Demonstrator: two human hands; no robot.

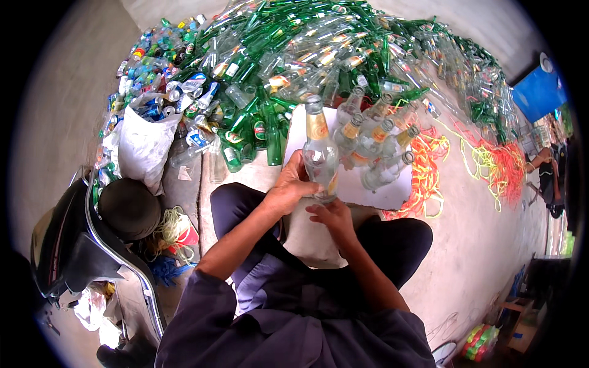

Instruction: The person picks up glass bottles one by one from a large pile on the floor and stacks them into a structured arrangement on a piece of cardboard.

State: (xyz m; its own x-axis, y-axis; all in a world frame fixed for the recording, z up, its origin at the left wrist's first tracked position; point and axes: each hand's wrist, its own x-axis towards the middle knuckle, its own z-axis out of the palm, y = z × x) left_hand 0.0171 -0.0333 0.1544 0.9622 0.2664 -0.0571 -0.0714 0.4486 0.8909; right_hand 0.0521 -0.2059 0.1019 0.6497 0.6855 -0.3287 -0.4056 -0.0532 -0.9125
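Observation:
My left hand [294,184] is wrapped around the lower body of a clear glass bottle [320,154] with a gold neck label. The bottle stands out upright before me, above the near edge of a white board [386,195]. My right hand [335,218] is just below the bottle's base, fingers apart; whether they touch the glass I cannot tell. On the board, to the right of the held bottle, several clear glass bottles [379,142] are grouped close together. Some carry gold neck labels. Another clear bottle [386,170] is at the group's near side.
A large heap of green and clear bottles [294,41] rises beyond the board. Cans and a white sack [147,138] are at left, near a motorcycle [64,248]. Orange and yellow plastic straps [425,179] lie on the right, with a blue barrel [538,94] farther off.

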